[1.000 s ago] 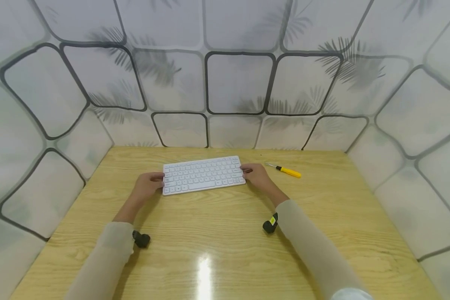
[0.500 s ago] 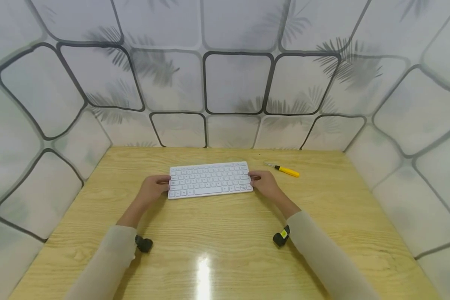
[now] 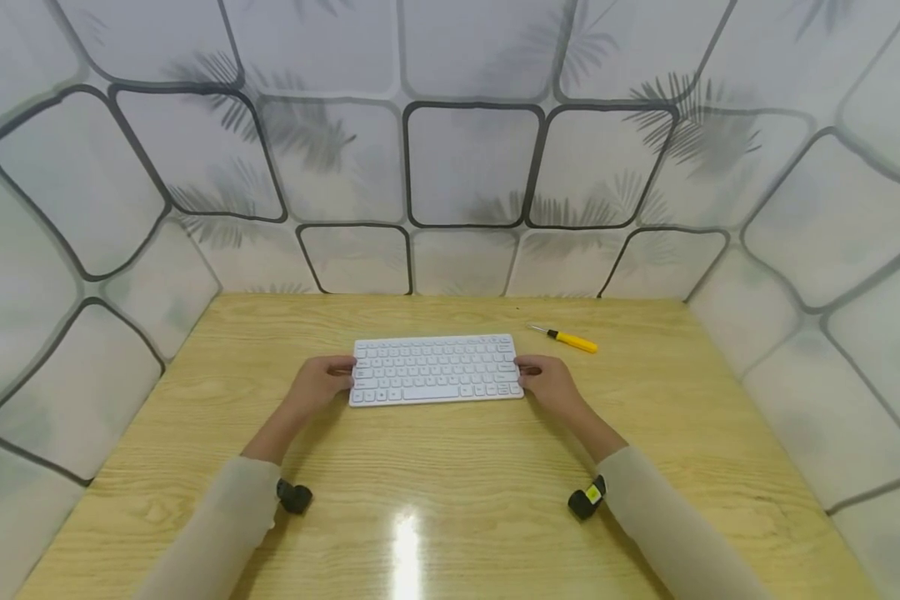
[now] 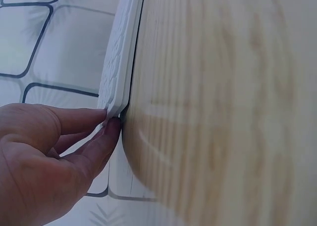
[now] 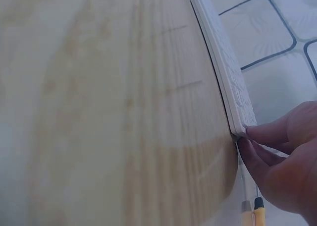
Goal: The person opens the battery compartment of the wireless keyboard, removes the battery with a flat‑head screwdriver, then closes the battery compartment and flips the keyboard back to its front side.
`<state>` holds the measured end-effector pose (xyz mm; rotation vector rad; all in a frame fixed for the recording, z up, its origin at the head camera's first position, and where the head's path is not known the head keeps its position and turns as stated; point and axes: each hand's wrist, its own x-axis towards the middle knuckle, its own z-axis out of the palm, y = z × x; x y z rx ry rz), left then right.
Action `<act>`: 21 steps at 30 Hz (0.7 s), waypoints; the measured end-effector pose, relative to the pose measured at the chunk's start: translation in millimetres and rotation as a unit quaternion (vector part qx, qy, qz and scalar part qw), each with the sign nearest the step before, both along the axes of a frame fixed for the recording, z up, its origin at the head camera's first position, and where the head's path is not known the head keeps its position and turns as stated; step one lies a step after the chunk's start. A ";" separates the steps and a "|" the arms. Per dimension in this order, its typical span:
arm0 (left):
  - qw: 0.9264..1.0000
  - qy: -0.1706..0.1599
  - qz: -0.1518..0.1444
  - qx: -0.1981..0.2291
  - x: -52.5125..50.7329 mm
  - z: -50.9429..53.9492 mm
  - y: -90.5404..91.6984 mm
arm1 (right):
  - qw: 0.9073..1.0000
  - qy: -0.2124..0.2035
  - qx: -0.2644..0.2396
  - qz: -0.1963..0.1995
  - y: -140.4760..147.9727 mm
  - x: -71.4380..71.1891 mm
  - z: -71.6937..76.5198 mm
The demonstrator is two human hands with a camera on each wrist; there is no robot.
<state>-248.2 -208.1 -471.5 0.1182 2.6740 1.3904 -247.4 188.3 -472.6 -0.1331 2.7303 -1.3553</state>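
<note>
A white keyboard (image 3: 435, 370) lies on the wooden table, its long edges nearly level in the head view. The left hand (image 3: 321, 385) pinches its left end; in the left wrist view that hand (image 4: 49, 156) has a finger and thumb at the corner of the keyboard (image 4: 119, 57). The right hand (image 3: 555, 387) pinches the right end. Seen from the right wrist, the right hand (image 5: 287, 156) holds the corner of the keyboard (image 5: 223, 67) between thumb and finger. The undersides of the keyboard's ends are mostly hidden.
A screwdriver with a yellow handle (image 3: 576, 342) lies behind and right of the right hand, its shaft pointing left. The wooden table (image 3: 435, 467) meets a patterned wall covering (image 3: 472, 167) at the back and sides.
Both hands have moved right and toward the person with the keyboard between them. Its tilt has lessened, so its edges run closer to level. The screwdriver has stayed in place.
</note>
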 end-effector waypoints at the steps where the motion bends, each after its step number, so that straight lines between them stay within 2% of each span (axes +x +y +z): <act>1: 1.000 0.000 -0.002 0.002 0.6 0.4 1.1 | 1.000 0.000 -0.001 -0.001 1.6 1.8 -0.7; 6: 1.000 -0.005 -0.008 0.011 2.9 0.8 5.7 | 1.000 -0.008 -0.009 -0.006 8.6 9.4 -4.9; 16: 1.000 -0.017 -0.014 0.013 9.2 -1.2 13.8 | 1.000 -0.002 0.018 -0.016 20.0 24.8 -8.4; 21: 1.000 -0.022 -0.013 0.016 13.0 -0.8 15.4 | 1.000 0.001 0.017 -0.016 23.7 30.6 -8.8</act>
